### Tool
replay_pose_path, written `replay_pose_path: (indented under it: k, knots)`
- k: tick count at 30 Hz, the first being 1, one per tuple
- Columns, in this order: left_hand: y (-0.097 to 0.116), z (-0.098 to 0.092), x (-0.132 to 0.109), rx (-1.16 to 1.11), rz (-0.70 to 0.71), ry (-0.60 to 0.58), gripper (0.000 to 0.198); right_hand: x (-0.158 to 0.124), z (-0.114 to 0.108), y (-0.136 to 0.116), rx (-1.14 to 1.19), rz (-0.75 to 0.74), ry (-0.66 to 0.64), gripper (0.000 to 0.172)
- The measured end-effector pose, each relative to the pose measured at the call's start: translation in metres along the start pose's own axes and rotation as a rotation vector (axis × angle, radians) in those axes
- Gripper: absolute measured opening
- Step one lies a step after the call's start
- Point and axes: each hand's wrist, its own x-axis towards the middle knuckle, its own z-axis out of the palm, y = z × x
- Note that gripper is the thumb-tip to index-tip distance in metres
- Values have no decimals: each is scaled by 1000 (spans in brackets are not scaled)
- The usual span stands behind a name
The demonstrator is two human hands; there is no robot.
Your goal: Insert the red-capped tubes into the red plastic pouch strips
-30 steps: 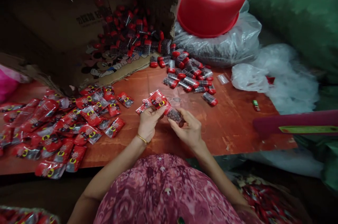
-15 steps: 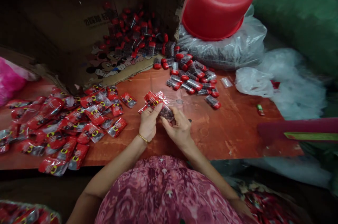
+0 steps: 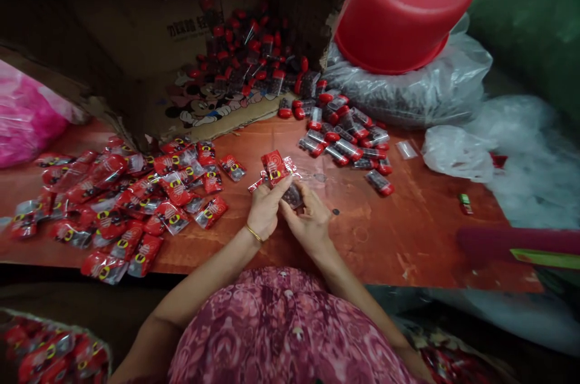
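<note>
My left hand (image 3: 264, 211) and my right hand (image 3: 308, 220) meet over the middle of the red-brown table (image 3: 408, 233). The left hand pinches a small red printed packet (image 3: 275, 167). Pressed close to it, the right hand grips a small clear tube of dark beads (image 3: 293, 195). That tube looks partly tucked into the packet. A gold bangle sits on my left wrist.
Several filled red packets (image 3: 136, 203) lie heaped at the left. Red-capped tubes (image 3: 348, 139) spill from a tipped cardboard box (image 3: 181, 70) at the back. A red basin (image 3: 403, 9) rests on a clear plastic bag (image 3: 421, 94). White plastic (image 3: 498, 148) lies at the right.
My hands have drawn closer together and the tube has slid further into the red packet. The view has shifted, so everything sits a little more to the right.
</note>
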Motion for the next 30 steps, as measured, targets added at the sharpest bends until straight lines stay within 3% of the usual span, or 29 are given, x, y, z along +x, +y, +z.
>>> replay_pose_path:
  k: [6,14,18,21,26,30]
  knots:
    - [1,-6,-1,-27,10,29,32,4,0,2,124,126,-91,32]
    - [-5,-9,-3,51,16,43,36,7,9,5,-24,-11,-24,35]
    - [2,-12,0,73,50,13,33,8,10,7,66,-13,-86,37]
    - [10,-14,3,7,29,21,32,5,7,8,290,123,-156,41]
    - [15,-19,2,-20,-71,-37,39,5,7,3,596,412,-160,21]
    - [13,-27,-2,-15,-15,-30,40,15,22,-7,762,514,-167,24]
